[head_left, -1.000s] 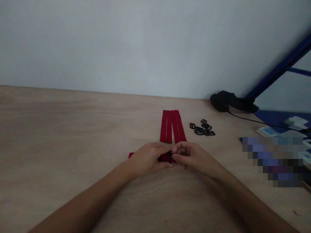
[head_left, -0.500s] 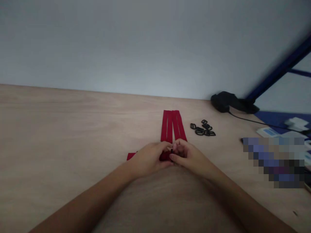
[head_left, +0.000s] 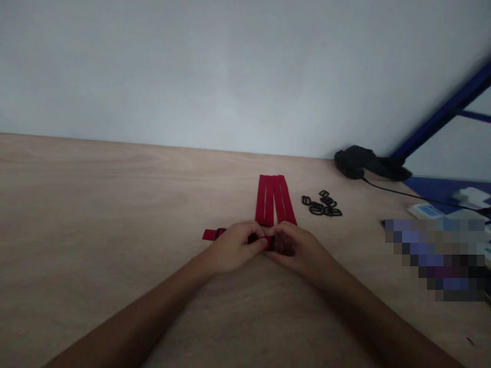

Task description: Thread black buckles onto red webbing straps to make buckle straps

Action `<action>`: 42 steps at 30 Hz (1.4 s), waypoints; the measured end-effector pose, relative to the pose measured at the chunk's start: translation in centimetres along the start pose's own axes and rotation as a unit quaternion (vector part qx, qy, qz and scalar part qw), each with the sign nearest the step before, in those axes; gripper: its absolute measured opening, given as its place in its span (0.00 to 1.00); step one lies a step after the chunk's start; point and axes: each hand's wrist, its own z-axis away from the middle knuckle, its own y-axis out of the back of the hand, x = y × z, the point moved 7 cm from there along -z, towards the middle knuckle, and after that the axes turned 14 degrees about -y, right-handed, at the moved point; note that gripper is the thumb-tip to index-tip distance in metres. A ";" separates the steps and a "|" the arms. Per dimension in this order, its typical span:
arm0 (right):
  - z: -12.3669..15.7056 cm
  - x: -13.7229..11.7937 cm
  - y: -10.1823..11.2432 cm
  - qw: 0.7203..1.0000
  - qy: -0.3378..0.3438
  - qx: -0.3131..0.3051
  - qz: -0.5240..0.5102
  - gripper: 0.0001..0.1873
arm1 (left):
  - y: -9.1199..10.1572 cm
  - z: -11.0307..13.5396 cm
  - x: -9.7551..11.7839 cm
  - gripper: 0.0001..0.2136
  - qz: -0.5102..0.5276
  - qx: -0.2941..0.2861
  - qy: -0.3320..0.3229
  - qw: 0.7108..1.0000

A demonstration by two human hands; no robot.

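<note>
The left hand [head_left: 233,249] is curled almost shut, its thumb and fingers closed over a red strap [head_left: 253,238] where the strap meets a small dark plastic piece [head_left: 272,244]. The right hand [head_left: 294,249] is half closed and cupped against that same spot from the other side. Its fingers [head_left: 282,236] cover most of the piece, so whether they are pinching it or only steadying it is hard to say from this view. Two slit red bands [head_left: 265,202] run straight from the hands across the wooden table [head_left: 115,204], lying flat side by side, while a short red tail [head_left: 209,234] sticks out past the left hand, a black slider [head_left: 220,233] sitting on it. Close, small finger movement suits this work best: keep the fabric flat through the plastic piece, with no twist – a fold caught there would be easy to miss. Loose black plastic rings [head_left: 321,204] lie in a small heap just right of the bands.
</note>
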 end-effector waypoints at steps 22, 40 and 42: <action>0.0 0.4 -0.3 0.986 -0.007 -0.067 -0.151 0.28 | -0.2 0.0 0.6 0.15 -0.005 0.008 -0.059 0.998; -0.8 2.1 0.1 0.973 -0.094 -0.033 -0.211 0.12 | -1.2 0.3 1.1 0.19 -0.108 -0.049 -0.085 0.989; -0.6 1.7 0.0 0.977 -0.083 -0.031 -0.192 0.11 | -1.2 0.3 0.7 0.17 -0.106 -0.047 -0.081 0.990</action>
